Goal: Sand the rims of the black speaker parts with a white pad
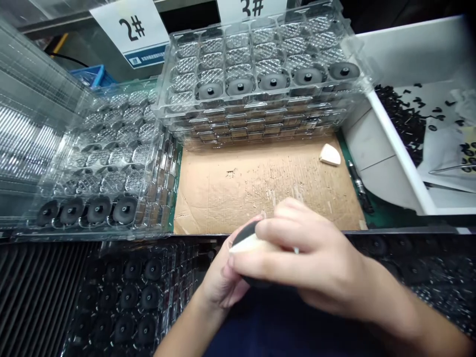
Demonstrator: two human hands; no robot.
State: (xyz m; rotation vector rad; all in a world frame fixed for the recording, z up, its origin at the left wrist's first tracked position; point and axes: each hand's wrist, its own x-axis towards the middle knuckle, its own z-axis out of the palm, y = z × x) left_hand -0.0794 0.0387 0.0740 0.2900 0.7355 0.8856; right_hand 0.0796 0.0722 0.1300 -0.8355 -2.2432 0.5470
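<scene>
Both my hands meet at the near edge of the cardboard mat [260, 183]. My left hand [219, 282] cups a round black disc part [245, 233] from below, fingers curled around it. My right hand [297, 253] lies over it, its fingers pinching a small cream-white wedge [249, 245] against the disc. Most of the disc is hidden under my fingers.
A stack of clear blister trays [260, 79] with black discs in its front row stands behind the mat, under a "3#" sign. Another tray stack [104, 158] sits left, under "2#". A second white wedge [329, 154] and a pen-like tool [359, 186] lie right. A white bin [420, 119] holds small black pieces.
</scene>
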